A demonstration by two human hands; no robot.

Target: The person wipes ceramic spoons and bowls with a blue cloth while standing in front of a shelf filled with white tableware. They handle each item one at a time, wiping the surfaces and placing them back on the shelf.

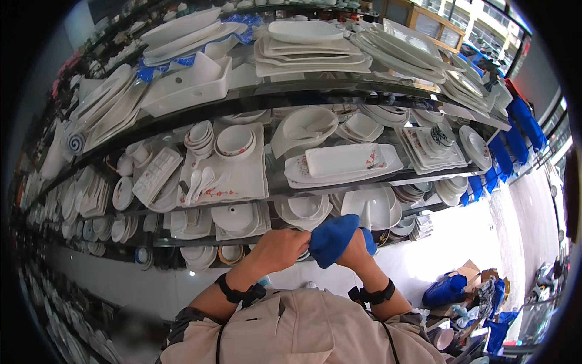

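Observation:
A blue cloth is held in front of my chest, before the lower glass shelves. My left hand pinches its left edge between thumb and fingers. On the other side, my right hand grips the cloth, which drapes over the fingers and hides most of them. Whether anything is wrapped inside the cloth cannot be seen. Just beyond the hands, white bowls and a square white plate sit on a lower shelf.
Stacked white platters and a rectangular white dish fill the top shelf. On the middle shelf lie floral rectangular plates, spoons and bowls. Cardboard and blue bags lie on the floor at right.

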